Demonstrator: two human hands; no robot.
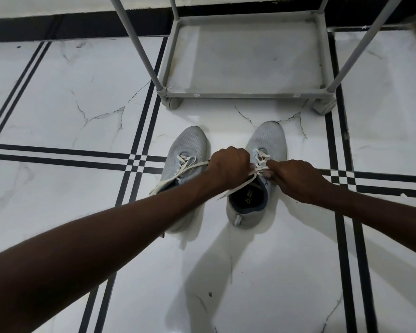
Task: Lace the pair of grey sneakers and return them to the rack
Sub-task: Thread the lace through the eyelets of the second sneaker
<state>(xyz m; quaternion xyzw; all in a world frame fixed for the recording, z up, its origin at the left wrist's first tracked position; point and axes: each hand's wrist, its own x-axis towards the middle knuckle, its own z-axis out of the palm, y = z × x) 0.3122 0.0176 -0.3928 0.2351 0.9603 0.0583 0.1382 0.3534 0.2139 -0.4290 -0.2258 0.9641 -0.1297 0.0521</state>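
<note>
Two grey sneakers stand side by side on the floor, toes pointing away from me. The left sneaker [189, 150] has loose white laces [178, 171] trailing across it, and my left forearm hides its heel. Over the right sneaker [267, 143], my left hand [228, 165] and my right hand [296, 179] are both closed on its white lace [258, 164] at the upper eyelets. One lace end hangs down over the shoe's dark opening.
A grey shoe rack [240, 94] on small feet stands just beyond the sneakers, its bottom shelf bare, with upright poles at the corners. The floor is white marble tile with black stripe lines. A black skirting runs along the wall behind.
</note>
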